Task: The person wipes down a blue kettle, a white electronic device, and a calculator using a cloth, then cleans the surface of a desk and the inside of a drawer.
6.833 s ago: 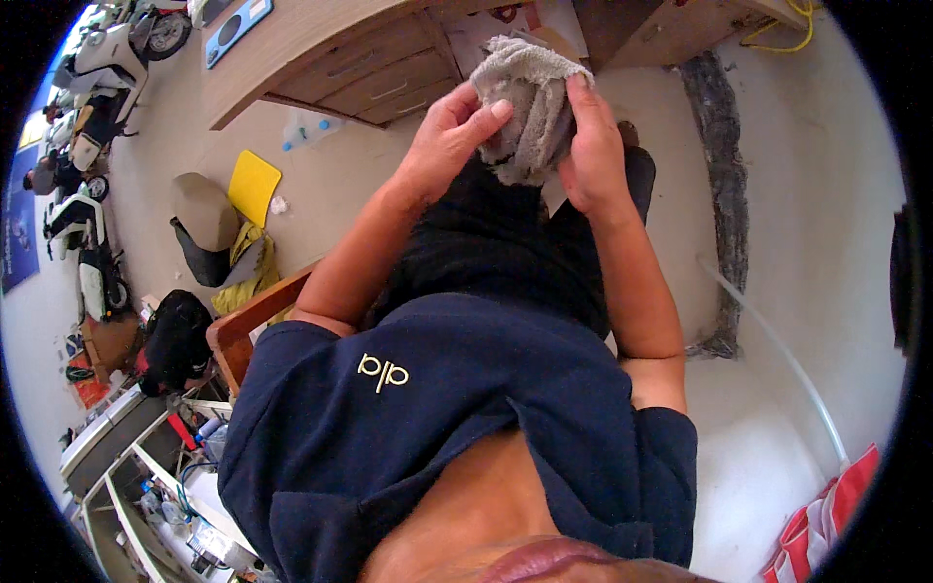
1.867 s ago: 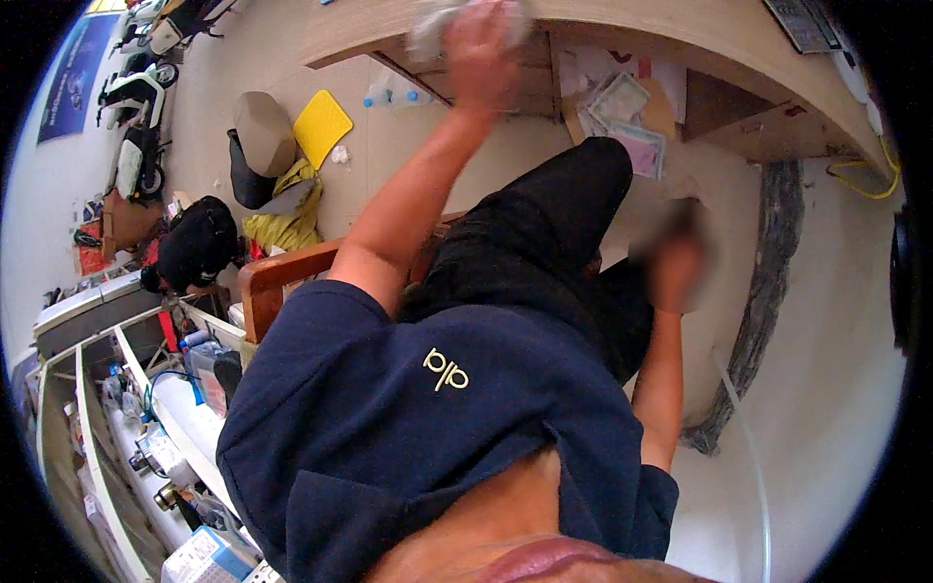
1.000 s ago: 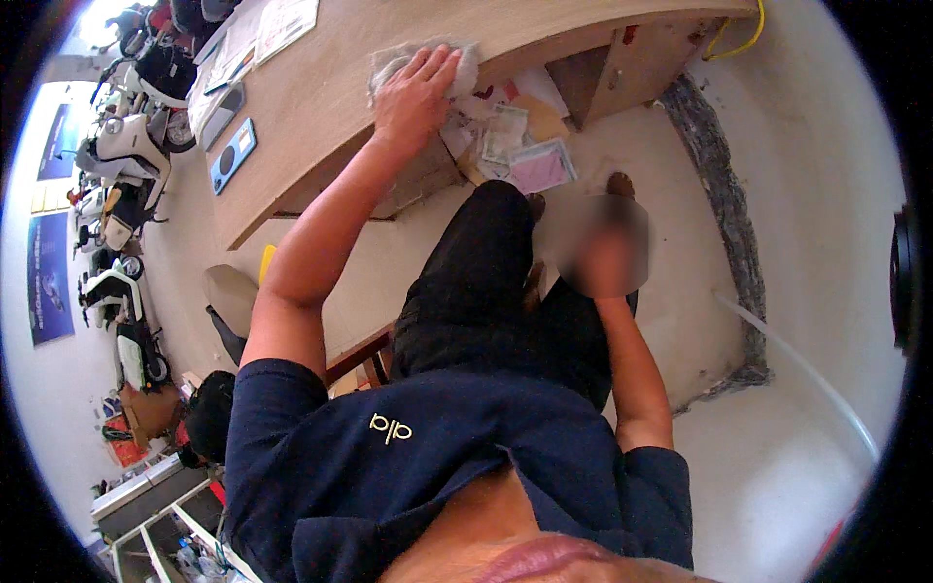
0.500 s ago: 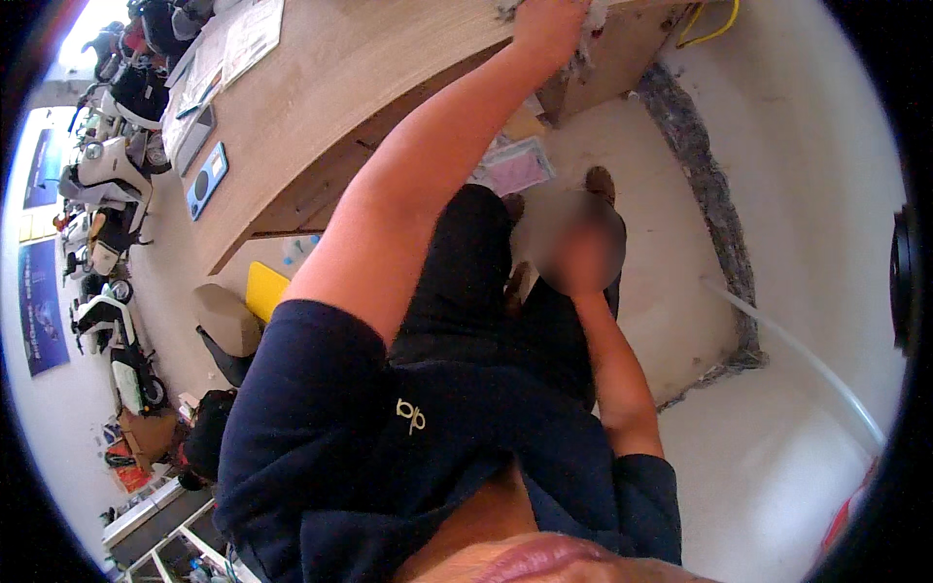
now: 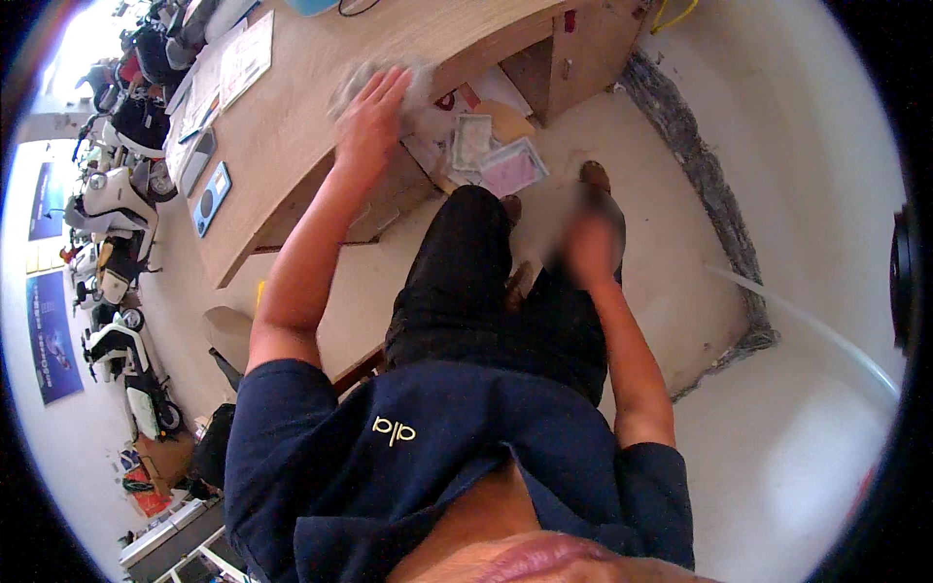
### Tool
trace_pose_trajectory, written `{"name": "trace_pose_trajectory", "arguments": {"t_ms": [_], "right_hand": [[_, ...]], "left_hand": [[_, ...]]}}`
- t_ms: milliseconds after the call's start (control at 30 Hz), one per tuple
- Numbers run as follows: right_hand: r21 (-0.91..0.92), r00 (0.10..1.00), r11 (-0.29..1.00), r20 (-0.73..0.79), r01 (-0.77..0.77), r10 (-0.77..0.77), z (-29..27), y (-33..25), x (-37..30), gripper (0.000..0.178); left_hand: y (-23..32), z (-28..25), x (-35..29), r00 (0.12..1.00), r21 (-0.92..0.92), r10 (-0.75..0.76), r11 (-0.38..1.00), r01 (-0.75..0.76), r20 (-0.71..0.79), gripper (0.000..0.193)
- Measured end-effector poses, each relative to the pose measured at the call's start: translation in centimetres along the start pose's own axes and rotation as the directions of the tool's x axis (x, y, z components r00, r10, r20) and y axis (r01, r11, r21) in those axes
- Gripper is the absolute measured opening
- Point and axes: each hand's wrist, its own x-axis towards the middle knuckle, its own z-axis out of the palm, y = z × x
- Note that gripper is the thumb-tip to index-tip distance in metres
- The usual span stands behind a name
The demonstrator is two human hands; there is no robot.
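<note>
My left hand [image 5: 369,126] lies over a grey-white rag [image 5: 418,85] at the near edge of the wooden desk [image 5: 282,146]. Its fingers stretch forward across the cloth, which bunches out on both sides of them. My right hand [image 5: 591,251] rests at my right knee, over the dark trousers. A blur covers it, so its fingers and anything in them cannot be made out.
On the desk's left are a blue phone [image 5: 213,199], a grey device [image 5: 198,158] and papers [image 5: 247,60]. Flat packets [image 5: 513,168] lie below the desk edge. A rough dark strip [image 5: 690,146] crosses the floor at right, near a pale pipe [image 5: 816,325]. Scooters [image 5: 126,228] stand far left.
My left hand has drawn back and left along the desk edge, bringing the rag with it; its elbow is now more bent. My right hand stays by the knee.
</note>
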Motion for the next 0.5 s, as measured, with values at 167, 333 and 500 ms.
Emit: {"name": "trace_pose_trajectory", "arguments": {"t_ms": [167, 333, 500], "right_hand": [[-0.148, 0.976, 0.973, -0.156, -0.175, 0.152, -2.7, -0.2, -0.9, 0.071], [-0.055, 0.975, 0.988, -0.176, -0.146, 0.134, -1.3, 0.5, 0.1, 0.072], [-0.028, 0.965, 0.989, -0.227, -0.142, 0.133, -2.0, 0.3, 0.3, 0.072]], "left_hand": [[-2.3, -1.3, -3.7, 0.999, 0.163, -0.017, 0.987, 0.010, 0.043, 0.066], [0.0, 2.3, 3.2, 0.989, 0.118, 0.150, 0.982, -0.147, -0.016, 0.060], [6.2, 8.4, 14.5, 0.983, 0.037, 0.177, 0.983, -0.179, 0.049, 0.065]]}}
